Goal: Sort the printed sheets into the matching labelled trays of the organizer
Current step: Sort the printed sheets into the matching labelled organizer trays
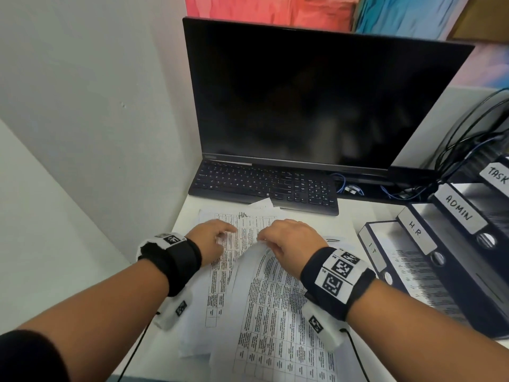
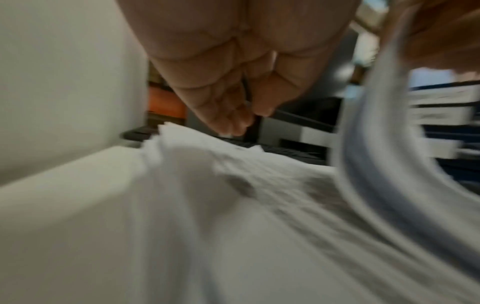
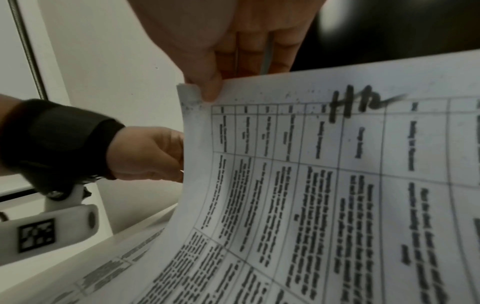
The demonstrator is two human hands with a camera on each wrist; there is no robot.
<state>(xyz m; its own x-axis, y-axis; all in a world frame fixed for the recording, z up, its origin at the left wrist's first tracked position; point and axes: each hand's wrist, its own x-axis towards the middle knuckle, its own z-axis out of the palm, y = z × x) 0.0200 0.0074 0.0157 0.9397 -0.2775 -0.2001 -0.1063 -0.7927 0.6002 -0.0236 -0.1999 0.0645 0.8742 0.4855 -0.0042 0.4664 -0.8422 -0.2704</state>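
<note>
A loose pile of printed sheets (image 1: 220, 293) lies on the white desk (image 1: 349, 213). My right hand (image 1: 286, 238) pinches the top corner of one table-printed sheet (image 1: 270, 299) and curls it up off the pile. In the right wrist view that sheet (image 3: 337, 185) carries a handwritten "HR", held between thumb and fingers (image 3: 207, 90). My left hand (image 1: 217, 238) rests fingertips-down on the sheet below (image 1: 248, 227), holding nothing; the left wrist view shows its fingers (image 2: 233, 102) just above the paper (image 2: 233, 205). The dark organizer stands at the right, trays labelled I.T (image 1: 374, 252), H.R. (image 1: 416, 228), ADMIN (image 1: 458, 212), TASK (image 1: 498, 175).
A black keyboard (image 1: 264, 183) and a dark monitor (image 1: 316, 100) stand right behind the pile. Cables (image 1: 468, 139) hang behind the organizer. A white wall (image 1: 82, 133) closes the left side. The I.T tray holds a printed sheet (image 1: 418, 277).
</note>
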